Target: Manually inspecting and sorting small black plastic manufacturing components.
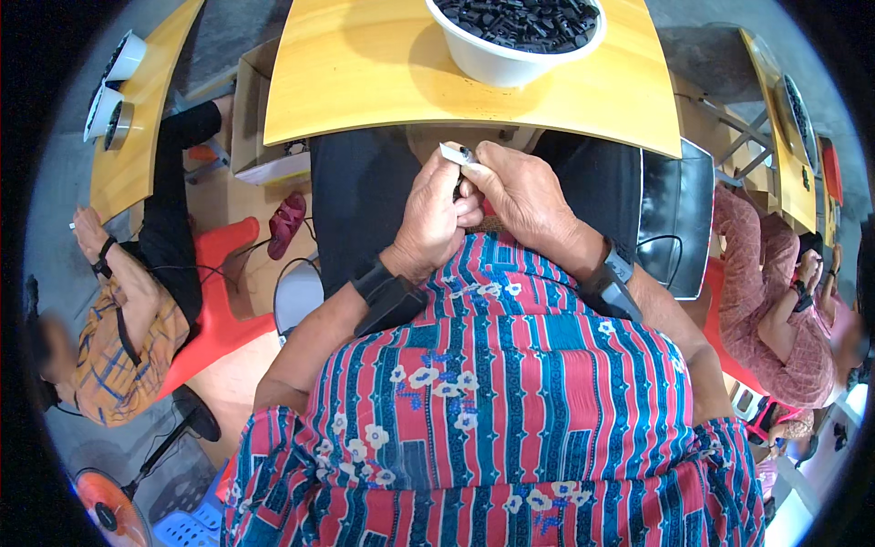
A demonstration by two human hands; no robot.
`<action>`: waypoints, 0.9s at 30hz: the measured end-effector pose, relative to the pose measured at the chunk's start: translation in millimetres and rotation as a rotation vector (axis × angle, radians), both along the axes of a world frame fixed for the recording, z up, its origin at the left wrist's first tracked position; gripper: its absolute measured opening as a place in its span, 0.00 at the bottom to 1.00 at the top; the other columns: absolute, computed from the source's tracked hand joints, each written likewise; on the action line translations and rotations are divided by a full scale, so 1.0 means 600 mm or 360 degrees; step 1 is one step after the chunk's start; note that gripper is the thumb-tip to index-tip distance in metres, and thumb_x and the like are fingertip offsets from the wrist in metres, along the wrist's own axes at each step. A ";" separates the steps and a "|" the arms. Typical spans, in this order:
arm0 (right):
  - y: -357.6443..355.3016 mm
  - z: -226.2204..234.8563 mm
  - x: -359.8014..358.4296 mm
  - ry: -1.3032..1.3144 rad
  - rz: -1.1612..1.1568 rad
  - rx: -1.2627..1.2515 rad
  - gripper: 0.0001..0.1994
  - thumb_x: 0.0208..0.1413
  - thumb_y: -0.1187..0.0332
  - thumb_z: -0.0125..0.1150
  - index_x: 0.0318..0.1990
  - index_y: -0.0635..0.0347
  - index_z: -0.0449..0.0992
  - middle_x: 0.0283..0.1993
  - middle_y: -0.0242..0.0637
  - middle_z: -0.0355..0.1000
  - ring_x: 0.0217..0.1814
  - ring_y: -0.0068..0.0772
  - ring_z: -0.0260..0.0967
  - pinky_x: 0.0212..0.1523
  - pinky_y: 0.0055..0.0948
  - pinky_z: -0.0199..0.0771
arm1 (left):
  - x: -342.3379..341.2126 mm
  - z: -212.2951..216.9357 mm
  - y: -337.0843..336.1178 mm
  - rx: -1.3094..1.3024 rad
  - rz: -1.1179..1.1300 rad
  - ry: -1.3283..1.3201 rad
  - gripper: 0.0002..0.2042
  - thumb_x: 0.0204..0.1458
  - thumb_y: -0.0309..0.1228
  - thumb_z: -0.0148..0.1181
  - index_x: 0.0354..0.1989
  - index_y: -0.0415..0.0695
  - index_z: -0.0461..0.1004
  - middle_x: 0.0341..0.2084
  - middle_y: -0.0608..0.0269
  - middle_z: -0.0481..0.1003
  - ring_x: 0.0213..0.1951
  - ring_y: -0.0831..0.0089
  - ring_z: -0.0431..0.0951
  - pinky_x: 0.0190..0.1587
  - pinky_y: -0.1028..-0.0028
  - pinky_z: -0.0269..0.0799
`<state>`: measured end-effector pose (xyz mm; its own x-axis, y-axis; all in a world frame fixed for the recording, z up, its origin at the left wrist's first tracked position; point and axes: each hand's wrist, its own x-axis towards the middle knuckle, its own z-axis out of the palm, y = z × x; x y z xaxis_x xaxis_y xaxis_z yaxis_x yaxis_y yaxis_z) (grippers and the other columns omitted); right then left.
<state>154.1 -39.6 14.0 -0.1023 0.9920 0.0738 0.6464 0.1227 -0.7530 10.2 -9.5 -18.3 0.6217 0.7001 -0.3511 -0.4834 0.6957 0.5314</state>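
Observation:
My left hand (430,208) and my right hand (530,190) meet just below the near edge of the table, over my lap. The left is closed, its thumb against a small flat white piece (453,155) that sticks out past the fingertips. Pressed up to it are the right thumb and curled fingers, closed around a small black part (465,152) that shows only in bits. More black peeks out between the two hands; the fingers hide its shape. On the table ahead stands a white bowl (497,69) heaped with small black plastic parts (524,23).
The yellow tabletop (355,77) ends just beyond my hands. A cardboard box (258,146) stands left of it, near a dark red sandal (287,224). A black bag-like thing (676,223) is at right. People sit on both sides at similar tables, with red stools and a fan (114,510).

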 end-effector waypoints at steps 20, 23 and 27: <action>-0.003 0.008 0.008 -0.0137 0.0136 0.0072 0.13 0.62 0.58 0.47 0.33 0.59 0.67 0.29 0.46 0.68 0.34 0.53 0.68 0.34 0.44 0.68 | -0.007 0.009 0.006 0.0061 -0.0038 -0.0038 0.10 0.65 0.41 0.42 0.38 0.49 0.63 0.23 0.73 0.60 0.20 0.87 0.56 0.22 0.85 0.56; -0.003 0.008 0.008 -0.0112 0.0125 0.0060 0.13 0.62 0.59 0.47 0.33 0.59 0.67 0.30 0.46 0.68 0.35 0.53 0.68 0.34 0.44 0.68 | -0.006 0.010 0.007 0.0075 -0.0050 -0.0049 0.10 0.65 0.41 0.42 0.38 0.49 0.63 0.23 0.73 0.60 0.20 0.87 0.56 0.22 0.85 0.56; -0.003 0.008 0.007 -0.0105 0.0112 0.0046 0.12 0.62 0.59 0.47 0.33 0.59 0.67 0.30 0.46 0.69 0.35 0.53 0.69 0.34 0.44 0.68 | -0.007 0.004 0.009 0.0080 -0.0076 -0.0059 0.09 0.65 0.40 0.41 0.38 0.50 0.63 0.22 0.73 0.60 0.20 0.87 0.56 0.22 0.85 0.55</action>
<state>158.6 -41.5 18.7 -0.1774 0.9797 0.0931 0.6835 0.1907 -0.7046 6.0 -4.1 -15.9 0.6669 0.6853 -0.2925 -0.4701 0.6915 0.5485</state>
